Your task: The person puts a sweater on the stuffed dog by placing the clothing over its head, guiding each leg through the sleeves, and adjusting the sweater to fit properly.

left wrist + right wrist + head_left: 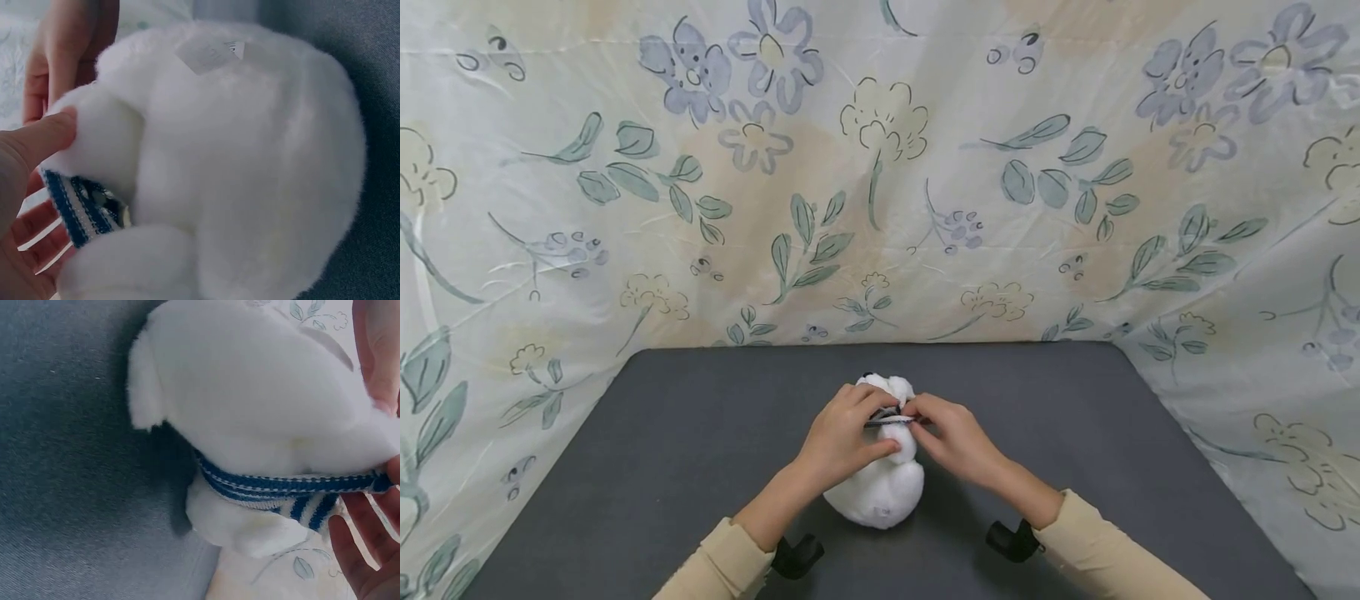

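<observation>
A white plush toy [880, 500] lies on the dark table, with a sewn-on tag [206, 53] on its fur. Around it runs a blue and white striped knitted scarf [281, 484]. My left hand [842, 437] holds the toy, its thumb [47, 137] pressed on a rounded white part and its other fingers reaching behind near the scarf. From the other side my right hand [958, 437] pinches the scarf's end at the toy's edge, several fingers [350, 550] spread below it. Fur and fingers partly hide the toy's head and the scarf.
A dark grey table [700, 433] extends around the toy. Behind and beside it hangs a pale cloth [880, 208] with flowers and leaves. Black wrist-worn devices [797, 557] sit beneath both forearms.
</observation>
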Demonstrator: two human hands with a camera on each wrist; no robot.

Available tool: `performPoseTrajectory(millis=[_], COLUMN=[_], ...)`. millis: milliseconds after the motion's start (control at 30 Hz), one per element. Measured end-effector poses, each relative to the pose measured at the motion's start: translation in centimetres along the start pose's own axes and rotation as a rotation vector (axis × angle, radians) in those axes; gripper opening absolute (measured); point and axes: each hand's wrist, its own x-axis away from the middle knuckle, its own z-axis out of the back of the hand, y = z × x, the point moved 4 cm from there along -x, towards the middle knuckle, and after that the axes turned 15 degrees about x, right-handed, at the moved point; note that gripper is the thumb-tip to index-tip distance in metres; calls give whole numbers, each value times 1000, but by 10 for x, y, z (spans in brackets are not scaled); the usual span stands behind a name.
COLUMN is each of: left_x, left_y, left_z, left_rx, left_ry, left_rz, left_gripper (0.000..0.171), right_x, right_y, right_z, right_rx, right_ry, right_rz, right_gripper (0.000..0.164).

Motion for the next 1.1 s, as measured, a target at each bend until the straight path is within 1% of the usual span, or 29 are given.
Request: performPoseTrajectory(millis=[100,233,333,433,600,733,967,1100], left_x=[-1,-2,-3,-3,-4,-4,-4,-4], left_y=[-1,-3,-4,-3,-3,-3,-6,-7], left_z=[-1,-4,-7,-8,-7,-6,-7,-8], left_rx=[7,28,32,15,-18,-47,-75,-84], left_ry=[-35,-123,-176,-191,-148,-103,-52,-23], left_rz=[4,58,92,96,86,94,128,145], left_gripper=[56,62,61,57,44,35,30,29], right_x=[-2,-2,-1,0,0,1,5,8], right_y=[-2,-5,-6,-7,-9,-12,-15,-17], right_z=[3,6,8,9,12,14,16,17], right_rx=[6,26,44,47,70,102,114,96], right_ry=[15,46,72,92,113,121,83,86], right_rz=[40,96,129,153,160,167,154,154], right_gripper=[15,16,18,19,20,21,19,20])
